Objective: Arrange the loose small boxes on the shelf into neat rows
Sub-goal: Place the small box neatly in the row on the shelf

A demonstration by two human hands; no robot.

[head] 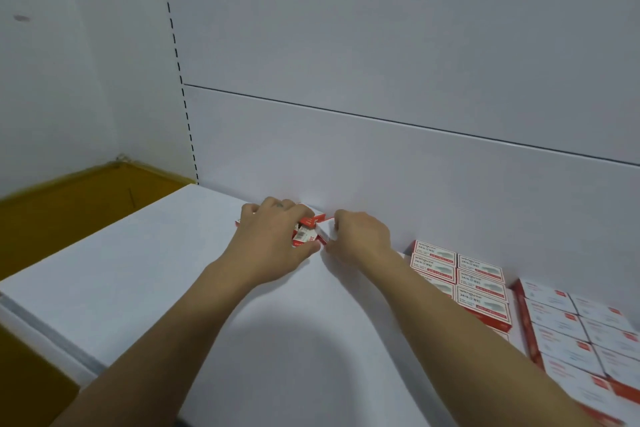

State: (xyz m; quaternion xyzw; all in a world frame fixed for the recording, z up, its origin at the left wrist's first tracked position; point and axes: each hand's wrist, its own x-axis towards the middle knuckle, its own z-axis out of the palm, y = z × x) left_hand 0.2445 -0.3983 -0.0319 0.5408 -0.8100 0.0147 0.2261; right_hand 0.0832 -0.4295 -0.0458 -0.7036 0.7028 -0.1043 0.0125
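White shelf (156, 270), grey back panel (381, 156) behind. Near the panel, left hand (273, 239) gripped a cluster of loose small boxes (304, 236); right hand (363, 236) pinched one box (323, 229) just beside them. Neat rows of boxes (460, 279) lay farther right.

place: shop | cue: slotted shelving upright (176, 55), rows of identical boxes (481, 282)

- Flat white shelf board (138, 270): was plain white.
- Pale grey-white back panel (381, 45): was plain and bore one thin dark line.
- White upright strip (172, 28): carried a column of short black dashes.
- Floor patch (69, 204): was ochre yellow.
- Small red-and-white cardboard boxes (306, 234): had red edges and white faces; one showed a black barcode.
- Rowed white-lidded boxes (479, 282): bore red lettering, a grey picture and red sides.
- Far-right white-topped boxes (554, 322): had small red corner marks and red sides.
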